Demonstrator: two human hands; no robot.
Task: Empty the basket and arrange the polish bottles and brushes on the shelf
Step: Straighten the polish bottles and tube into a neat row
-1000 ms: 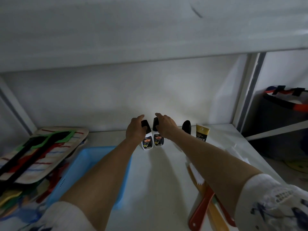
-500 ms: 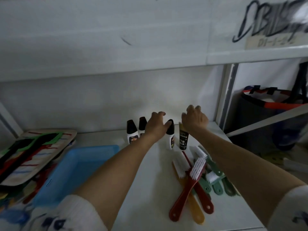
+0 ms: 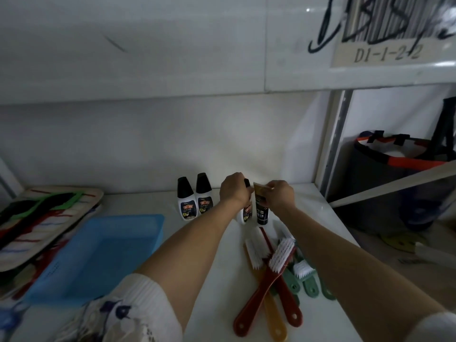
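Note:
Two white polish bottles with black caps [image 3: 193,198] stand side by side at the back of the white shelf [image 3: 217,287]. My left hand [image 3: 234,191] grips a third polish bottle [image 3: 246,213] by its cap. Right beside it, my right hand [image 3: 280,196] holds the top of a black and gold polish tube [image 3: 261,211], which stands upright on the shelf. The blue basket [image 3: 98,253] lies on the left with nothing inside. Several long-handled brushes [image 3: 274,272], red, yellow and green, lie in a loose pile at the front right.
A striped board [image 3: 39,218] with coloured things under it leans at the far left. The shelf's upright post [image 3: 333,144] stands at the right, with a dark bag [image 3: 389,174] with an orange rim behind it. The upper shelf's edge carries a label.
Both hands left the two bottles at the back and moved right. The left hand now grips the third bottle and the right hand the tube. The view has shifted right.

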